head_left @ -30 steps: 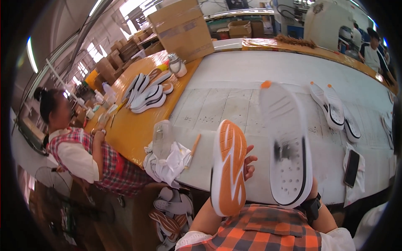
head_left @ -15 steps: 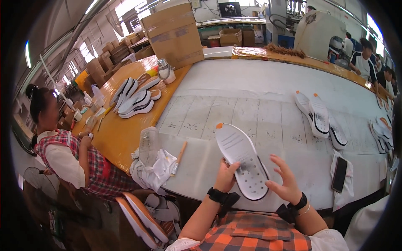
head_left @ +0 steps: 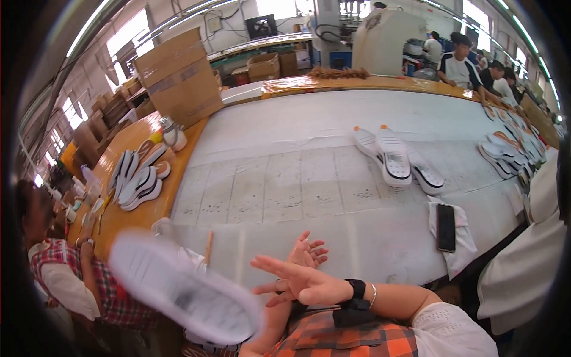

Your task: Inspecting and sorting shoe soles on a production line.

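White shoe sole (head_left: 184, 291), faint holes at one end: tilted and heavily motion-blurred, apparently in mid-air by the near left corner of the white worktop (head_left: 256, 125), hiding that corner. No visible support beneath; whether over or beyond the worktop's edge, cannot tell.

Right hand (head_left: 309, 284): fingers spread, nothing visibly pinched, above the worktop's near edge, fingertips close to the blurred sole in view. Touching or apart: cannot tell. Left hand (head_left: 306, 253): just behind, partly covered, fingers apart and loosely bent, no item seen in it.

Main risk, as judged: an unguided drop, owing to spread fingers and a fast-moving sole. Possible result: rim knocked on the worktop's edge, or a scuffed face. Second risk: wooden stick (head_left: 209, 247), at the worktop's near left, struck or pushed aside, because so near in view. Third: a bump against the co-worker in red plaid (head_left: 110, 285), left of the worktop, given too wide a swing. Also possible: black wrist strap (head_left: 355, 290) snagged, from hands overlapping so closely.

Less exposed: white soles (head_left: 395, 157) on the worktop's right half; smartphone (head_left: 445, 228) on a white cloth (head_left: 464, 244) near the worktop's right end. Well apart from the blurred sole.
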Action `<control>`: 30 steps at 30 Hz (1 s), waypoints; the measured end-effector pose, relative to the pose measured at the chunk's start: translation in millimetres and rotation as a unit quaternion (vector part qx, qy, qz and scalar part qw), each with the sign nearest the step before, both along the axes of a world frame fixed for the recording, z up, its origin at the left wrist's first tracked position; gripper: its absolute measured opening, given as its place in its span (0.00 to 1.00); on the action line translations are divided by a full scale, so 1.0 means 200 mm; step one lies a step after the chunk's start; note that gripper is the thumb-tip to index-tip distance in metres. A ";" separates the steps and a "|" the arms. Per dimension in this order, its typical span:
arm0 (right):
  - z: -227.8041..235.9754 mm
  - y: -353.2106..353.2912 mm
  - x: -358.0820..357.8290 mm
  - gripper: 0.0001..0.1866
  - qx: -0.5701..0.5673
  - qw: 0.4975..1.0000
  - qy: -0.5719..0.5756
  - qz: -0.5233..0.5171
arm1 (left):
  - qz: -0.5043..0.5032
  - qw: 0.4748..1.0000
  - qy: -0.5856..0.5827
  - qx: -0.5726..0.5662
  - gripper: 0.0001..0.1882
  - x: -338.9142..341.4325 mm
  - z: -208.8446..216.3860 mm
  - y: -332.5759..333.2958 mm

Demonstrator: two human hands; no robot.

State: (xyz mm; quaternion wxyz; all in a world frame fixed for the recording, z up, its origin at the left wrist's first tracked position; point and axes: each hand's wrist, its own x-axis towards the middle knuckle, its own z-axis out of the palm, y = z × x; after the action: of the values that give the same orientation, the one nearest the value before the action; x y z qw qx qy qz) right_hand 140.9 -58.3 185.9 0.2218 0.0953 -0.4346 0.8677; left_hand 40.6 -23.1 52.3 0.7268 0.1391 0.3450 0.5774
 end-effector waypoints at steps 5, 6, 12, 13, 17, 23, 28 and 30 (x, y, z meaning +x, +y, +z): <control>-0.19 0.37 0.36 0.13 0.035 0.888 -0.214 -0.406 | -0.036 0.990 -0.078 0.110 0.23 -0.03 -0.06 0.05; -0.26 0.46 0.45 0.10 0.009 0.847 -0.241 -0.474 | -0.040 0.992 -0.104 0.064 0.21 -0.05 -0.06 0.07; -0.64 1.02 1.22 0.11 0.137 0.548 -0.313 -0.764 | -0.058 0.982 -0.180 0.011 0.17 -0.05 -0.07 0.11; -0.75 1.12 1.34 0.14 0.165 0.469 -0.372 -0.784 | -0.064 0.980 -0.187 0.005 0.17 -0.03 -0.06 0.12; -0.73 1.24 1.20 0.20 -0.065 0.518 -0.450 -0.725 | -0.047 0.982 -0.185 0.003 0.18 -0.07 -0.08 0.10; -0.67 1.11 1.14 0.15 -0.239 0.792 -0.274 -0.491 | -0.054 0.981 -0.187 0.014 0.20 -0.05 -0.04 0.09; -0.41 0.85 1.11 0.15 -0.036 0.792 -0.388 -0.471 | -0.045 0.976 -0.210 -0.021 0.27 -0.04 -0.02 0.08; -0.49 1.03 1.30 0.13 -0.046 0.698 -0.369 -0.612 | -0.090 0.948 -0.295 0.074 0.34 -0.08 -0.07 0.08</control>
State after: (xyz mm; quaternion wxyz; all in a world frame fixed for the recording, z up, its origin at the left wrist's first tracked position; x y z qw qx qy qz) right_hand 401.0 148.5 88.3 0.5295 -0.5296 -0.4039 0.5254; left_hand 24.6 -6.8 38.1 0.8329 0.0460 0.0577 0.5484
